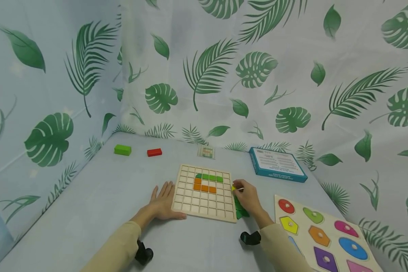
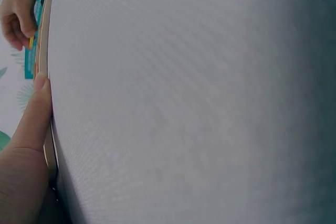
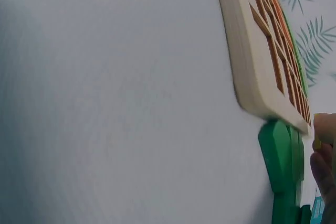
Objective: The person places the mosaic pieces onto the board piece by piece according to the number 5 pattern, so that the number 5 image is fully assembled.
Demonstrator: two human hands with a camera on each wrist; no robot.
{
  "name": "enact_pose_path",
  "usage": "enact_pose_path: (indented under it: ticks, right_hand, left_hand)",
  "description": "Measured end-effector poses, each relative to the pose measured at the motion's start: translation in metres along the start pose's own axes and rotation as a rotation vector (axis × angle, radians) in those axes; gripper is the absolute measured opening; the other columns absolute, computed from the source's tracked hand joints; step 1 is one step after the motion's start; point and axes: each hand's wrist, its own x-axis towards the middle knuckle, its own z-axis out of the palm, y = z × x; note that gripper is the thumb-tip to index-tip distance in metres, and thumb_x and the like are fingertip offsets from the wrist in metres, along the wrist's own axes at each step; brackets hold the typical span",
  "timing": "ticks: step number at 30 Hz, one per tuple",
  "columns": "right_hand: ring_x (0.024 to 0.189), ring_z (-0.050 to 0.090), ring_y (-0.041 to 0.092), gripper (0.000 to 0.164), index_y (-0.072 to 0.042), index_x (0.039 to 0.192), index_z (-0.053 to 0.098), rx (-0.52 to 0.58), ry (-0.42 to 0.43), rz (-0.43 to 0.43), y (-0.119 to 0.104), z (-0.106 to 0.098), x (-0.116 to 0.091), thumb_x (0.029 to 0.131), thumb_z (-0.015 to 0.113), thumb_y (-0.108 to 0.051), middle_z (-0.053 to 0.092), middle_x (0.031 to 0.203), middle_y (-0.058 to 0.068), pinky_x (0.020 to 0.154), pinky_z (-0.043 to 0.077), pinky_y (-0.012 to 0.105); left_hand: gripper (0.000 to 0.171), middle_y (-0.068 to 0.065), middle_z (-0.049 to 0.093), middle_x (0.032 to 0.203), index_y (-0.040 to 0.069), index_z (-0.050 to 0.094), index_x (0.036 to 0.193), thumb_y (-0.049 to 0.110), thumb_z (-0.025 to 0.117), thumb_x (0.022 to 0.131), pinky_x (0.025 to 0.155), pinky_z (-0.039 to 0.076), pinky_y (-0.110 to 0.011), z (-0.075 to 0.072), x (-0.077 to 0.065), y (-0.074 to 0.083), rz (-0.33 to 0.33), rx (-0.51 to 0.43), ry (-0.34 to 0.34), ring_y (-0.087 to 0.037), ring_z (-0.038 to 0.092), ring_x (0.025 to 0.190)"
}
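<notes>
A square wooden grid board [image 1: 204, 206] lies on the table, with several green pieces [image 1: 209, 177] and several orange pieces [image 1: 205, 187] set in its cells. My left hand [image 1: 164, 204] rests flat beside the board's left side, fingers spread, thumb against the near left corner. At the board's right edge my right hand [image 1: 247, 194] pinches a small yellow piece [image 1: 234, 188]; the left wrist view also shows this yellow piece [image 2: 31, 41] between thumb and fingers. Dark green pieces [image 3: 278, 156] lie by the board's right side, partly hidden under the right hand in the head view.
A green block [image 1: 122, 150] and a red block [image 1: 154, 152] lie at the back left. Behind the board is a pattern card [image 1: 206, 151]. A blue-edged box [image 1: 278, 164] sits back right, and a shape puzzle board [image 1: 304, 211] lies front right. Leaf-printed curtains surround the table.
</notes>
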Motion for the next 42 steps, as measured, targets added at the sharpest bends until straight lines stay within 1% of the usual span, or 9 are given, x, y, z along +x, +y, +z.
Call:
enact_pose_path:
  ticks: [4, 7, 13, 19, 23, 27, 35, 38, 42]
  right_hand:
    - [0.089, 0.063, 0.022, 0.026, 0.003, 0.109, 0.062, 0.007, 0.005, -0.043, -0.005, 0.006, 0.000, 0.083, 0.067, 0.003, 0.066, 0.095, 0.009, 0.077, 0.052, 0.035]
    - [0.088, 0.063, 0.022, 0.025, 0.004, 0.108, 0.062, 0.010, -0.006, -0.070, -0.010, 0.009, 0.000, 0.083, 0.066, 0.004, 0.065, 0.095, 0.009, 0.076, 0.053, 0.034]
    - [0.087, 0.063, 0.021, 0.024, 0.003, 0.106, 0.063, 0.007, -0.011, -0.098, -0.017, 0.013, 0.000, 0.083, 0.066, 0.006, 0.065, 0.093, 0.009, 0.075, 0.053, 0.032]
    - [0.085, 0.062, 0.018, 0.022, 0.001, 0.104, 0.064, -0.020, -0.016, -0.116, -0.018, 0.018, 0.000, 0.083, 0.066, 0.006, 0.065, 0.092, 0.007, 0.073, 0.053, 0.031]
    - [0.083, 0.062, 0.015, 0.021, 0.000, 0.103, 0.064, -0.022, -0.032, -0.115, -0.020, 0.020, -0.001, 0.083, 0.066, 0.005, 0.065, 0.090, 0.004, 0.071, 0.052, 0.029]
    - [0.082, 0.062, 0.014, 0.023, 0.000, 0.104, 0.064, -0.023, -0.040, -0.127, -0.022, 0.022, -0.002, 0.082, 0.067, 0.005, 0.065, 0.090, 0.004, 0.071, 0.052, 0.029]
    - [0.084, 0.063, 0.018, 0.024, 0.001, 0.104, 0.064, -0.001, -0.058, -0.165, -0.027, 0.025, 0.000, 0.081, 0.069, 0.005, 0.066, 0.092, 0.007, 0.071, 0.053, 0.029]
    - [0.085, 0.063, 0.018, 0.024, 0.001, 0.104, 0.064, 0.001, -0.063, -0.164, -0.027, 0.027, 0.001, 0.081, 0.069, 0.004, 0.066, 0.093, 0.006, 0.072, 0.053, 0.028]
    - [0.086, 0.062, 0.016, 0.023, -0.002, 0.104, 0.064, -0.020, -0.074, -0.148, -0.029, 0.029, 0.002, 0.082, 0.069, 0.002, 0.065, 0.094, 0.005, 0.073, 0.053, 0.028]
  left_hand:
    - [0.122, -0.020, 0.001, 0.156, -0.002, 0.007, 0.150, 0.074, 0.061, 0.070, 0.108, -0.010, -0.053, 0.008, 0.005, -0.006, -0.002, -0.002, 0.009, -0.032, -0.006, 0.143]
    - [0.124, -0.020, 0.002, 0.156, -0.002, 0.009, 0.150, 0.076, 0.061, 0.068, 0.108, -0.009, -0.054, 0.013, 0.009, -0.010, 0.004, -0.004, 0.028, -0.032, -0.005, 0.143]
    - [0.125, -0.020, 0.003, 0.156, -0.001, 0.010, 0.150, 0.077, 0.061, 0.067, 0.108, -0.009, -0.055, 0.017, 0.011, -0.012, 0.013, 0.008, 0.042, -0.032, -0.005, 0.143]
    - [0.123, -0.020, 0.001, 0.156, -0.002, 0.007, 0.150, 0.075, 0.061, 0.070, 0.108, -0.009, -0.054, 0.010, 0.005, -0.007, 0.000, 0.002, 0.007, -0.032, -0.006, 0.142]
    - [0.120, -0.022, 0.004, 0.155, -0.005, 0.010, 0.149, 0.069, 0.065, 0.071, 0.109, -0.007, -0.054, -0.001, -0.003, 0.001, -0.007, -0.013, -0.012, -0.034, -0.003, 0.142]
    - [0.117, -0.022, 0.005, 0.155, -0.005, 0.012, 0.148, 0.067, 0.066, 0.073, 0.109, -0.005, -0.054, -0.006, -0.006, 0.004, -0.004, -0.021, -0.014, -0.034, -0.001, 0.142]
    - [0.122, -0.020, 0.002, 0.156, -0.003, 0.009, 0.149, 0.073, 0.062, 0.070, 0.108, -0.009, -0.054, 0.008, 0.004, -0.006, 0.008, -0.005, 0.024, -0.032, -0.005, 0.143]
    - [0.123, -0.020, 0.003, 0.156, -0.003, 0.010, 0.149, 0.073, 0.063, 0.069, 0.108, -0.008, -0.055, 0.012, 0.008, -0.010, 0.013, -0.002, 0.042, -0.033, -0.004, 0.142]
    - [0.123, -0.020, 0.003, 0.156, -0.003, 0.010, 0.149, 0.073, 0.063, 0.069, 0.108, -0.008, -0.055, 0.013, 0.009, -0.010, 0.009, 0.004, 0.040, -0.032, -0.004, 0.143]
